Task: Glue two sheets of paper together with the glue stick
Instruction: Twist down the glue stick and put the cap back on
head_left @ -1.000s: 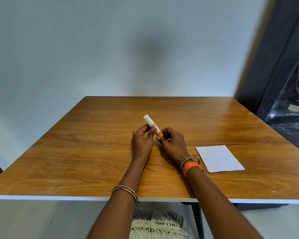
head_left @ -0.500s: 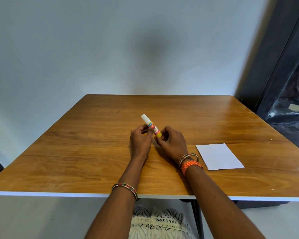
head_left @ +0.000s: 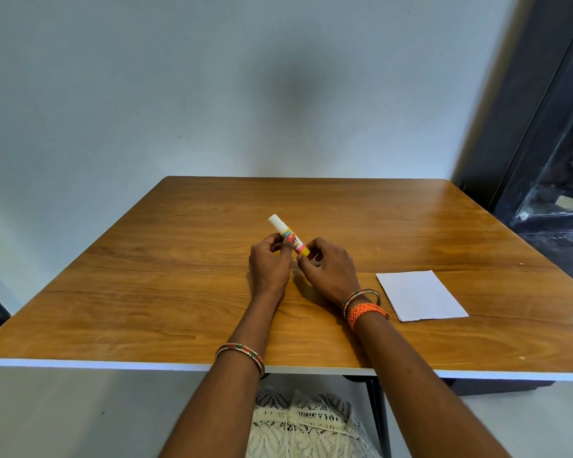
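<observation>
Yellow-bodied, white-capped glue stick (head_left: 288,235), cap on, pinched mid-table betw. left hand (head_left: 269,266) & right hand (head_left: 328,271); white paper sheets (head_left: 420,295) near-right on wooden table (head_left: 146,292), untouched; gluing not yet begun.

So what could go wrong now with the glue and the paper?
The glue stick is tilted and pinched only by fingertips of the left hand and right hand, so twisting it might make it slip onto the table. The paper lies loose, off to the right, near the table's side; a sweeping arm could perhaps push it off.
</observation>
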